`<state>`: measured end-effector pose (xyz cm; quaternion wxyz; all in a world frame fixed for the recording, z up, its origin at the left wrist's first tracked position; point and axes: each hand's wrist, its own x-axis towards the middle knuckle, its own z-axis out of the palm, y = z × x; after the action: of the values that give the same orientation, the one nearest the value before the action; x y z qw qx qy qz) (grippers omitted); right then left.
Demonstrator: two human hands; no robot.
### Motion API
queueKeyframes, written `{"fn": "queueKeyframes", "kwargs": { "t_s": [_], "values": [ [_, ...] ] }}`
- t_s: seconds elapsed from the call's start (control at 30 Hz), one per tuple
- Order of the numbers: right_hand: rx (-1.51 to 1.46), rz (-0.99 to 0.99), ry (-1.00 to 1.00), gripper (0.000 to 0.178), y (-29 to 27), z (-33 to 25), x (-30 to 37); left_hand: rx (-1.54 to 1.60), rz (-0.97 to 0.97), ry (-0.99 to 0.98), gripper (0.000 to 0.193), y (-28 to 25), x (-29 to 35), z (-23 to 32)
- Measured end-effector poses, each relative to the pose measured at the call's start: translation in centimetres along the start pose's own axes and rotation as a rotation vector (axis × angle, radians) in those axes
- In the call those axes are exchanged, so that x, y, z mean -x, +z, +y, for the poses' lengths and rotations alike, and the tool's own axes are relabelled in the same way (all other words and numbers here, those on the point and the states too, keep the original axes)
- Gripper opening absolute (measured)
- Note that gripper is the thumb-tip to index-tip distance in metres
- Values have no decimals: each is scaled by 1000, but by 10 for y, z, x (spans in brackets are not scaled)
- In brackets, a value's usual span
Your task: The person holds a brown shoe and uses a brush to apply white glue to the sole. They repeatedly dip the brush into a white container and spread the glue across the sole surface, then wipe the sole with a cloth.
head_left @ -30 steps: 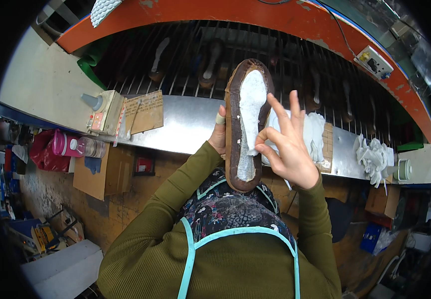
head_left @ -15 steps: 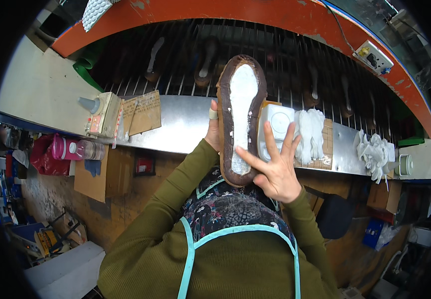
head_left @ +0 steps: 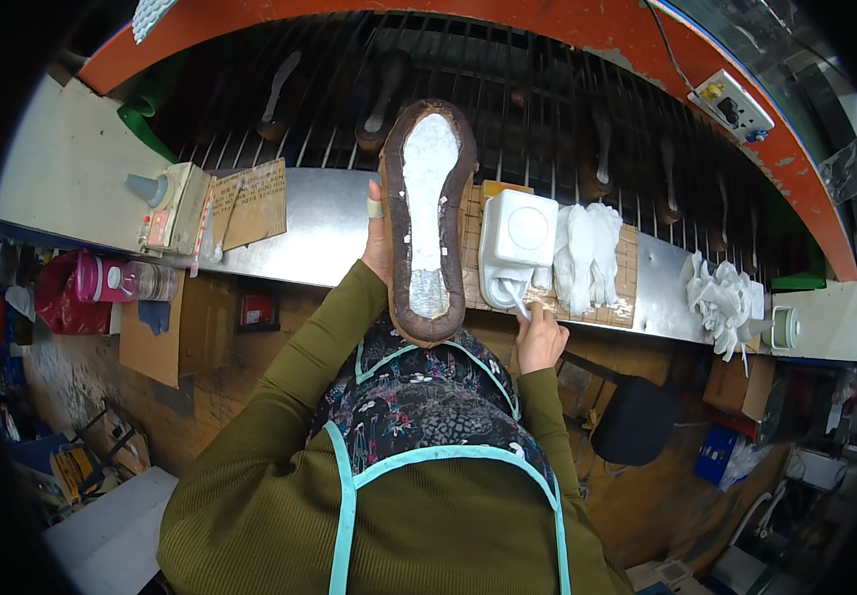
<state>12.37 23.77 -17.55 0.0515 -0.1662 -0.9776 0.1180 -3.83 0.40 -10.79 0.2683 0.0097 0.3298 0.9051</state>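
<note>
My left hand [head_left: 378, 241], with a bandage round its thumb, grips a brown shoe upper [head_left: 399, 278] from the left side, its underside turned up. The other fingers are hidden behind it. A white, sole-shaped inset [head_left: 427, 188] runs down the middle of that underside, silvery at the heel end. To the right, my right hand [head_left: 543, 340] pinches a thin white stick [head_left: 520, 300], whose far end dips into the lower opening of a white plastic container [head_left: 520, 230]. Whether it has bristles is hidden.
White gloves [head_left: 587, 256] lie on a slatted mat [head_left: 624, 283] beside the container. More crumpled white gloves [head_left: 722, 297] hang at the bench's right. Beyond the metal bench [head_left: 324, 213], several shoes stand on dark bars under an orange arch [head_left: 428, 12]. A cardboard piece [head_left: 255, 203] lies left.
My right hand has left the shoe's underside, moved down and right to the white container, and closed on the thin stick. The shoe stays in my left hand; the view has shifted.
</note>
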Motion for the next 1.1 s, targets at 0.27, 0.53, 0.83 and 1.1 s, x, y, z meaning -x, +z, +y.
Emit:
{"fn": "queueKeyframes", "kwargs": {
  "t_s": [0.27, 0.53, 0.83, 1.1],
  "values": [
    [43, 202, -82, 8, -14, 10, -8, 33, -39, 32, 97, 4, -2, 3],
    [-1263, -582, 519, 20, -15, 65, -6, 33, -58, -78, 96, 1, -6, 5],
    [-859, 327, -264, 12, -146, -60, -59, -62, -108, -153, 97, 20, -13, -9],
    [-396, 535, -353, 16, -146, -84, -93, 49, -204, -140, 95, 32, -17, -14]
  ]
}}
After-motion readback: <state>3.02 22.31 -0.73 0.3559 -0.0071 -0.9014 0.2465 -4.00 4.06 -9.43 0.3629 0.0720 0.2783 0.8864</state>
